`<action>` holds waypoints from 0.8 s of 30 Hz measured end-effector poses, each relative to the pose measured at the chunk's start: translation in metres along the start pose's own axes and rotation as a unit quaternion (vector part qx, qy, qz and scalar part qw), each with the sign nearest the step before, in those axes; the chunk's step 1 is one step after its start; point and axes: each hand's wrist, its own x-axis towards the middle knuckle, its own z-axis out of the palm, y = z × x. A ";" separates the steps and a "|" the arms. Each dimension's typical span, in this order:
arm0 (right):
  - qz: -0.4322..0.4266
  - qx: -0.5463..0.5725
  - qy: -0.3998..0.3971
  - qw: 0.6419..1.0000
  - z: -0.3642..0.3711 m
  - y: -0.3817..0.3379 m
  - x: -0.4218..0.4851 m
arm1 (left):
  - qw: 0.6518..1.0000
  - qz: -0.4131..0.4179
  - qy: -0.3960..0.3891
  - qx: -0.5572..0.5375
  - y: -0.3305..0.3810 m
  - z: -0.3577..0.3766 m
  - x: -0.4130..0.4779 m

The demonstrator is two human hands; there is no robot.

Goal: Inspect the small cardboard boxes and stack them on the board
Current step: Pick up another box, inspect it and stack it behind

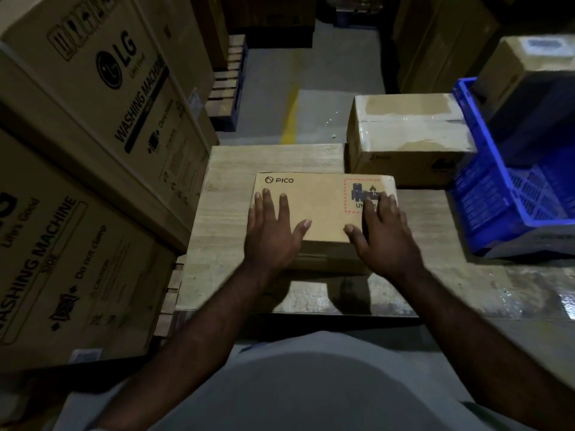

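Note:
A small brown cardboard box (323, 200) printed with PICO and a red-bordered battery label lies flat on the pale wooden board (230, 169). My left hand (270, 228) rests flat on the left part of its top, fingers straight and spread. On the right part of the top lies my right hand (382, 231), fingers straight, covering part of the label. A second small box (407, 138), taped and wrapped in clear film, stands beyond the board's far right corner.
Large LG washing machine cartons (93, 135) are stacked close on the left. A blue plastic crate (510, 194) sits at the right with a box (525, 63) in it. Wooden pallets (227, 88) and more cartons stand farther back along the grey floor.

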 end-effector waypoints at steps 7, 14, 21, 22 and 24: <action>-0.006 -0.062 0.011 0.998 0.016 -0.003 -0.030 | 0.999 0.008 -0.001 0.043 -0.005 0.012 -0.008; -0.012 -0.099 0.023 0.995 0.021 -0.001 -0.027 | 0.998 0.006 -0.021 0.054 -0.005 0.011 -0.004; -0.004 -0.094 0.001 0.996 0.014 -0.004 -0.021 | 0.998 -0.002 -0.024 0.060 0.001 0.003 0.001; -0.003 -0.090 -0.001 0.996 0.011 -0.005 -0.016 | 0.998 -0.004 -0.024 0.052 0.000 0.001 0.005; 0.005 -0.076 -0.001 0.997 0.003 -0.006 0.002 | 0.999 -0.006 -0.027 0.031 0.000 -0.006 0.017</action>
